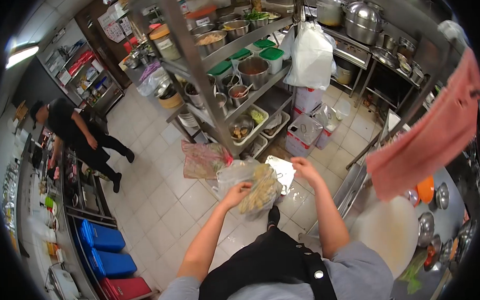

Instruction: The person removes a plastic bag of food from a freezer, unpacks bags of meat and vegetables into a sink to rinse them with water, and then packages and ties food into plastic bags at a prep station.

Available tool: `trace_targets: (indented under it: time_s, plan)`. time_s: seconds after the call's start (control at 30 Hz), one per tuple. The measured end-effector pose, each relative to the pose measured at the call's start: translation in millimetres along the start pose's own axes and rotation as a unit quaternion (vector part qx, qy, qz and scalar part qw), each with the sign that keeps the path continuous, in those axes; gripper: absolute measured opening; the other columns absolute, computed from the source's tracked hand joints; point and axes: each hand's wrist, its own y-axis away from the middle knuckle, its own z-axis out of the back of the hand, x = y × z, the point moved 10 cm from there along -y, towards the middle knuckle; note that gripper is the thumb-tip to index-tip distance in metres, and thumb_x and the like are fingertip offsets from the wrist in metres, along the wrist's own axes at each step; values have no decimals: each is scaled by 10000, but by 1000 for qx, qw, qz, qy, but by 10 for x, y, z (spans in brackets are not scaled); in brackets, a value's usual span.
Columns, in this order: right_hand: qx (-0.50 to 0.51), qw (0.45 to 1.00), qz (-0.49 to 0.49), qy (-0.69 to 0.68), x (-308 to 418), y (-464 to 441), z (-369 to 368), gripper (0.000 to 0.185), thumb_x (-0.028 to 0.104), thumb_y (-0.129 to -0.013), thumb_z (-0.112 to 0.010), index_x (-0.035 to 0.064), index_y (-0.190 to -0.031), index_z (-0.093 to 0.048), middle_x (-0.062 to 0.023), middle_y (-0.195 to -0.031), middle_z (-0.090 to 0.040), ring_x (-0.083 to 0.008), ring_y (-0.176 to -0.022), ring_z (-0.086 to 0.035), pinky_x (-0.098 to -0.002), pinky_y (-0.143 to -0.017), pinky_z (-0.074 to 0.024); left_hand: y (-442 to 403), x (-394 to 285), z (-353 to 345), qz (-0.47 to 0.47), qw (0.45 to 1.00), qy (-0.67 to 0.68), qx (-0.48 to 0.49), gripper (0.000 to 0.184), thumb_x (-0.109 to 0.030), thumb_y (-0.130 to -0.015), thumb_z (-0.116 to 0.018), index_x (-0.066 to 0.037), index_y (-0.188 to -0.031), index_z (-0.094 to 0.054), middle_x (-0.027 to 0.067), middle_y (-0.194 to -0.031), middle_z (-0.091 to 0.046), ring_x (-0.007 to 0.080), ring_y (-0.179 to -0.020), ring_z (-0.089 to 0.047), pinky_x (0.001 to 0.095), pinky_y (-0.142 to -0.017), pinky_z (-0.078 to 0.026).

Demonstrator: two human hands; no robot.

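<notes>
Handling step: left grip (237, 194) seems to pinch the filled clear bag (260, 190) beside it, right grip (306, 170) loosely spread opposite; steadying likely calls for both.

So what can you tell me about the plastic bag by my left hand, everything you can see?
The plastic bag is see-through, crinkled and slightly blurred, its loose, cloudier part bunched to the left. Pale yellow-brown pieces show inside; what they are isn't clear. It sits in front of the metal rack, above the tiled floor in view. Your left hand is at its left side, though the grip is unclear; your right hand is apart from it.
</notes>
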Motion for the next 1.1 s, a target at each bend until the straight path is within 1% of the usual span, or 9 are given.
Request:
trace_targets:
  time_s: [0.13,0.2,0.5,0.6,0.67,0.8,0.97,1.07,1.1]
  plan:
    - [-75,983,68,155,733,-1571,358,463,225,-805,-614,43,-1211,-487,-107,-1190,-519,-205,-1031,-523,-328,-813,-467,-570,179,-162,5,997,-55,53,310,-174,-845,-563,-45,-1126,-577,69,-1056,-619,141,-869,-590,287,-778,-463]
    - [-216,946,133,202,1105,-2170,727,575,191,-743,-643,-22,-1233,-430,-234,-1236,-458,-347,-1138,-461,-377,-930,-400,-766,90,-118,28,994,-74,72,308,-179,-842,-564,-38,-1115,-582,72,-1060,-621,138,-862,-594,291,-769,-465]
    - [-501,798,99,321,2040,-3593,1505,873,220,-713,-721,14,-1382,-199,-221,-1321,-363,-372,-1215,-365,-405,-1001,-346,-1139,235,219,97,994,5,48,328,-222,-864,-571,-43,-1138,-570,96,-1055,-628,186,-903,-618,300,-805,-474]
    - [-531,810,3,249,1946,-3671,1673,694,210,-737,-699,46,-1307,-338,-169,-1209,-482,-333,-1124,-466,-418,-930,-399,-1324,168,285,100,992,-21,68,314,-203,-875,-560,-47,-1147,-562,82,-1074,-620,186,-905,-617,297,-810,-471]
    - [-533,808,22,250,1807,-3736,1730,402,174,-764,-660,65,-1112,-490,-124,-1020,-577,-313,-947,-567,-435,-804,-448,-1405,63,269,113,990,2,81,300,-184,-876,-559,-41,-1139,-562,78,-1076,-619,182,-925,-611,294,-818,-467]
    - [-537,805,119,224,1493,-3508,1729,159,131,-781,-620,70,-901,-534,-122,-885,-597,-329,-808,-592,-448,-705,-450,-1807,-336,282,42,997,12,66,291,-174,-874,-560,-35,-1130,-562,81,-1084,-614,182,-974,-593,293,-834,-458]
    - [-334,884,62,320,48,-3215,1336,64,104,-749,-568,67,-701,-591,-143,-694,-619,-300,-671,-606,-410,-610,-463,-2293,-718,155,31,996,47,74,337,-171,-869,-569,-42,-1178,-531,90,-1133,-589,182,-1014,-576,293,-859,-445]
    - [-6,980,6,200,-877,-2691,102,127,144,-716,-656,45,-774,-604,-94,-677,-616,-204,-654,-609,-357,-611,-476,-2486,-641,73,17,996,77,31,495,-249,-844,-612,-59,-1271,-452,117,-1253,-508,229,-1033,-564,317,-884,-434]
    - [68,926,129,349,-694,-2366,-411,169,134,-741,-648,24,-863,-606,-83,-715,-628,-181,-681,-608,-338,-632,-483,-2529,-409,116,38,999,16,-31,576,-314,-816,-638,-64,-1290,-429,121,-1283,-476,259,-1043,-556,336,-893,-429]
